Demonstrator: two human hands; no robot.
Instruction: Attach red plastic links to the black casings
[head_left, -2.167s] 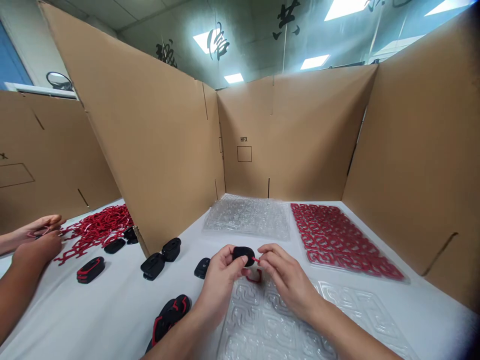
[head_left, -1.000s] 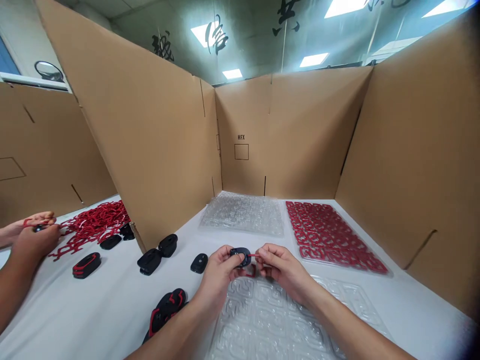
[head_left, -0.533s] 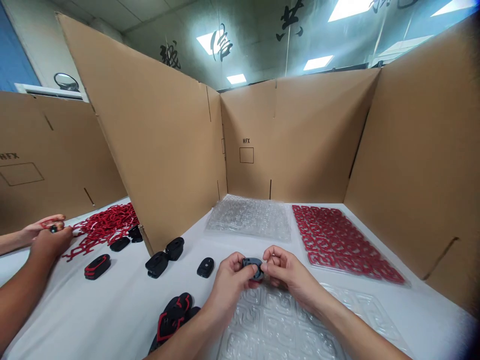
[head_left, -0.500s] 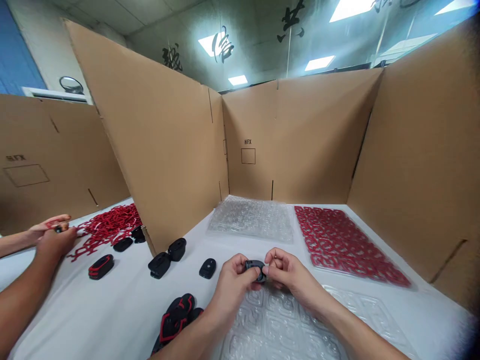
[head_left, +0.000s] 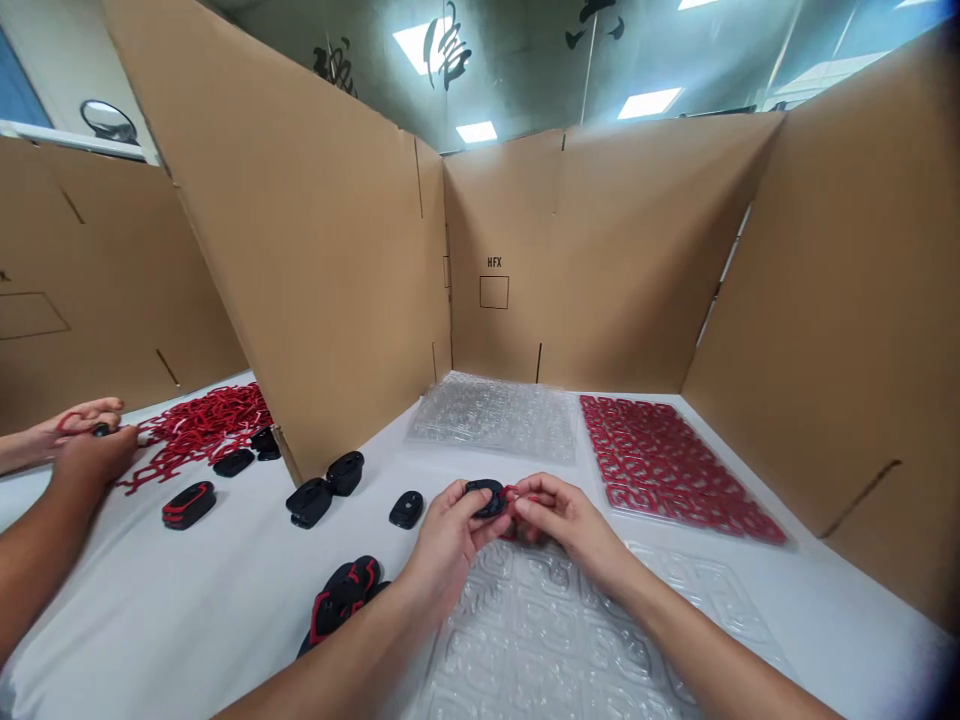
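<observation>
My left hand (head_left: 444,535) is closed around a black car key case (head_left: 491,500), held above the near clear plastic tray. A thin red trim piece (head_left: 511,497) is pinched between the fingers of my right hand (head_left: 561,508), right against the end of the case. My fingers hide part of the trim, and I cannot tell whether it is seated in the case. Left of my hands lies a single black case (head_left: 406,509). Nearer to me, a pile of black cases with red trim (head_left: 346,600) is partly covered by my left forearm.
A clear moulded tray (head_left: 540,640) lies under my hands. Behind it are stacked clear trays (head_left: 495,415) and a tray of red trims (head_left: 667,465). Cardboard walls (head_left: 585,260) enclose the table. At far left, a co-worker's hands (head_left: 94,440) work beside loose red trims (head_left: 214,420).
A red trim piece now shows in my right hand where none was visible before. The black case has turned in my left hand. The camera view has tilted slightly.
</observation>
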